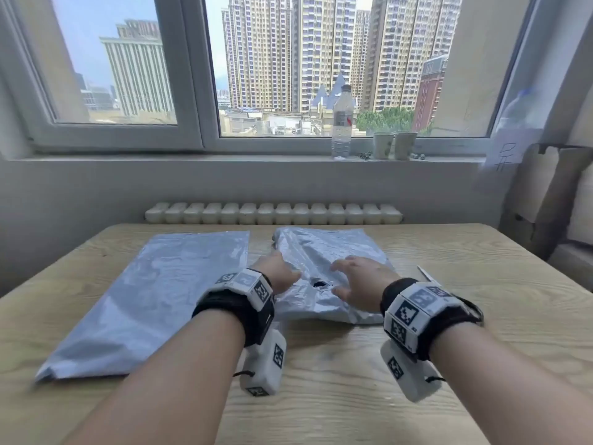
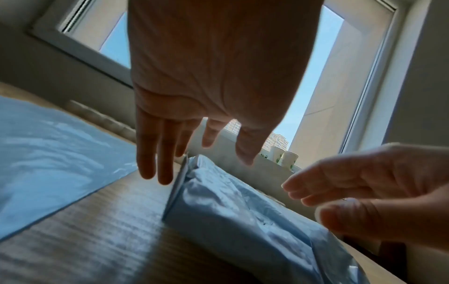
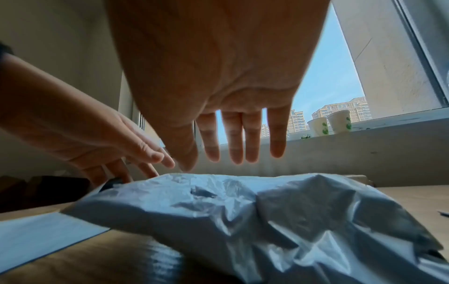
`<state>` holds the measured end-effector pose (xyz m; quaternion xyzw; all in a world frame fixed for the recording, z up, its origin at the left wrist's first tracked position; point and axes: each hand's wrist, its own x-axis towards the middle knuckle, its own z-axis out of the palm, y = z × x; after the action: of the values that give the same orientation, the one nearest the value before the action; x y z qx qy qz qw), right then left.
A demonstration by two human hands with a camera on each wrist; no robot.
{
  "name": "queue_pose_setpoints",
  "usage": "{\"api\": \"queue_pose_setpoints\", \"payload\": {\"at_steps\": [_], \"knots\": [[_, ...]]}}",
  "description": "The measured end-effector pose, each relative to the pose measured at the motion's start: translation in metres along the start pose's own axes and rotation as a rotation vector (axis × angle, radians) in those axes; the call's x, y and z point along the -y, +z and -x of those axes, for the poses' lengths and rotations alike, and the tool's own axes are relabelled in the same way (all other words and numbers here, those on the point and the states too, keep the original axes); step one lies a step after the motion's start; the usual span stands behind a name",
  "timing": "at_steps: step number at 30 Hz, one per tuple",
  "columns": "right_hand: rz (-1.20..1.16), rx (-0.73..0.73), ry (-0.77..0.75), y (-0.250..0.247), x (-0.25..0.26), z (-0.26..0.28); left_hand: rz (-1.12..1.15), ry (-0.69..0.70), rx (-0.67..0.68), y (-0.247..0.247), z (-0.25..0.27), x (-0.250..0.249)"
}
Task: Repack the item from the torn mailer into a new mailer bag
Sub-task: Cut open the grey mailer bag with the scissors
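Note:
A crumpled, bulging grey mailer [image 1: 324, 268] with a dark torn hole [image 1: 319, 284] lies mid-table; it also fills the right wrist view [image 3: 255, 211] and shows in the left wrist view [image 2: 230, 211]. A flat, smooth grey mailer [image 1: 154, 297] lies to its left, also seen as a flat sheet [image 2: 48, 153]. My left hand [image 1: 276, 271] hovers over the torn mailer's left edge, fingers straight and spread [image 2: 155, 163]. My right hand [image 1: 356, 277] hovers above its middle, fingers straight [image 3: 233, 144], holding nothing. Whatever is inside the torn mailer stays hidden.
The wooden table [image 1: 465, 300] carries a thin white strip [image 1: 425, 273] near the right side. On the windowsill stand a water bottle [image 1: 342, 123] and two paper cups [image 1: 394, 145]. A radiator [image 1: 272, 213] runs behind the table; cardboard [image 1: 545, 187] leans at right.

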<state>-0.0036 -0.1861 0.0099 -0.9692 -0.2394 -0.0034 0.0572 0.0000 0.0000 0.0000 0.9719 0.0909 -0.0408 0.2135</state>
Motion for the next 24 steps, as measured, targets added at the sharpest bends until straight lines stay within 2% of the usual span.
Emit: {"api": "queue_pose_setpoints", "payload": {"at_steps": [3, 12, 19, 24], "knots": [[0.004, 0.075, -0.003, 0.008, 0.002, 0.0, 0.137, -0.038, 0.071, 0.007, -0.002, 0.007], [-0.017, 0.181, -0.004, 0.037, 0.004, -0.011, 0.36, -0.111, 0.036, 0.026, -0.008, 0.014], [-0.036, 0.238, 0.038, 0.054, -0.001, -0.016, 0.416, -0.066, -0.05, 0.031, -0.012, 0.014], [-0.032, 0.182, 0.08, 0.052, -0.002, -0.016, 0.749, 0.043, -0.036, 0.021, -0.006, 0.005]]}}
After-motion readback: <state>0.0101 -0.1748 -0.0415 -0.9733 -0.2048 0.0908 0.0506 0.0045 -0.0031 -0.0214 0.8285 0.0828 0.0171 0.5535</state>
